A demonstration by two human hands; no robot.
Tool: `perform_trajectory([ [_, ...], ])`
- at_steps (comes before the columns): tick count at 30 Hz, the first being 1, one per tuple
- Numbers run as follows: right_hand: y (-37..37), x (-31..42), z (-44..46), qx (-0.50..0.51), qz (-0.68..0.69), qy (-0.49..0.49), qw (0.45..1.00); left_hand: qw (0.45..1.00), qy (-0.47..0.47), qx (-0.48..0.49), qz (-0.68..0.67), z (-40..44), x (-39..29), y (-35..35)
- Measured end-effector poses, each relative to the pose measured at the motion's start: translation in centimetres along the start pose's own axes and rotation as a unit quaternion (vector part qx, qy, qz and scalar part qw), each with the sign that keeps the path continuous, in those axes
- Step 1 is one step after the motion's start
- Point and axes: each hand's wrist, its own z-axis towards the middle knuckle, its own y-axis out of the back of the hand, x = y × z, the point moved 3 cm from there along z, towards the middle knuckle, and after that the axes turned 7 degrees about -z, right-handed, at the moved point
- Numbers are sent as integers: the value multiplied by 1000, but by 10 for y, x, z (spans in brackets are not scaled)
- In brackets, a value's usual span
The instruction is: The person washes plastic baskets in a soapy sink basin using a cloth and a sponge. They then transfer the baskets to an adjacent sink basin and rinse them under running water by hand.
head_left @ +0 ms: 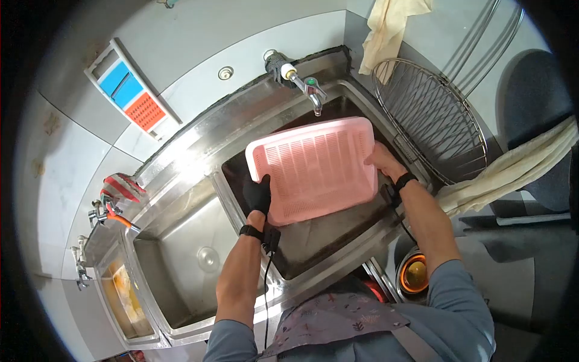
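Note:
A pink plastic basket (319,166) with slotted walls is held over the right basin (307,253) of a steel sink, just below the tap (310,90). At its left end, my left hand (258,194), in a black glove, is closed on the rim. My bare right hand (384,160) grips the opposite end, with the fingers partly hidden by the edge. Each wrist wears a black strap with a cable. No water shows from the tap.
To the left is a second basin (187,253). A wire basket (431,120) leans at the right beside a draped cloth (512,169). A grater (132,90) hangs on the wall. Another tap (114,216) with an orange hose stands at the far left.

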Motion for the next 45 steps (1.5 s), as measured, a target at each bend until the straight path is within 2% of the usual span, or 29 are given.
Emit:
perform_trajectory([
  [1, 3, 7, -8, 2, 0, -2, 1000, 998, -55, -5, 6, -5, -10, 1],
  [2, 7, 14, -12, -23, -13, 54, 998, 994, -110, -12, 13, -7, -14, 2],
  [3, 10, 19, -13, -49, -26, 112, 992, 994, -108, -13, 14, -8, -14, 3],
  [5, 17, 20, -10, -45, 10, 123, 991, 985, -169, 11, -45, -9, -24, 0],
  [7, 26, 18, -8, -45, 47, 133, 989, 980, -193, 26, -46, -4, -34, 3],
  [9, 30, 29, -13, -66, 12, 210, 975, 972, -228, 49, -9, 0, -53, 13],
  [13, 39, 43, -28, -67, 66, 155, 983, 978, -192, 68, 33, -7, -69, 23],
  [15, 44, 39, -12, -32, 53, 154, 986, 945, -301, 126, 16, 7, -68, 28],
  [16, 49, 43, -12, -29, 53, 152, 987, 946, -297, 126, 17, 11, -65, 36],
  [18, 56, 81, -41, 68, 41, 24, 997, 934, -238, 265, 28, 6, -76, 45],
  [19, 59, 87, -51, 68, 42, 23, 997, 928, -227, 290, 50, 1, -80, 50],
  [20, 61, 92, -57, 95, 36, 1, 995, 929, -229, 288, 51, -3, -87, 55],
  [22, 62, 93, -56, 125, 27, -17, 992, 920, -135, 357, -84, -15, -94, 61],
  [24, 61, 84, -56, 215, 75, -54, 972, 921, -114, 365, -73, -15, -85, 67],
  [25, 55, 80, -53, 218, 73, -55, 972, 920, -121, 362, -93, -16, -81, 66],
  [27, 42, 80, -57, 103, 36, -65, 992, 918, -126, 359, -113, -20, -80, 66],
  [28, 41, 81, -55, 103, 36, -67, 992, 935, -143, 325, -18, -17, -81, 66],
  [30, 43, 78, -45, 89, 9, -41, 995, 941, -152, 291, 80, -15, -86, 64],
  [32, 46, 79, -37, 72, -16, -13, 997, 913, -306, 270, 14, -15, -106, 63],
  [33, 47, 81, -37, 63, -30, 2, 998, 936, -225, 259, 71, -18, -116, 67],
  [34, 48, 82, -39, 62, -29, 2, 998, 936, -226, 260, 72, -13, -110, 66],
  [36, 49, 101, -52, 17, 56, 109, 992, 923, -300, 227, 87, -6, -103, 70],
  [37, 46, 98, -49, 18, 56, 109, 992, 923, -299, 226, 88, -7, -95, 68],
  [39, 47, 83, -38, -87, 109, 150, 979, 908, -389, 125, 90, -34, -105, 64],
  [40, 49, 76, -35, -90, 109, 153, 978, 904, -392, 118, 119, -32, -85, 61],
  [42, 49, 52, -35, -112, -89, 24, 989, 907, -340, 197, 153, -43, -63, 58],
  [44, 49, 40, -45, -98, -119, 17, 988, 909, -334, 205, 139, -50, -49, 62],
  [45, 49, 42, -50, -76, -160, 30, 984, 873, -362, 260, 197, -49, -40, 62],
])
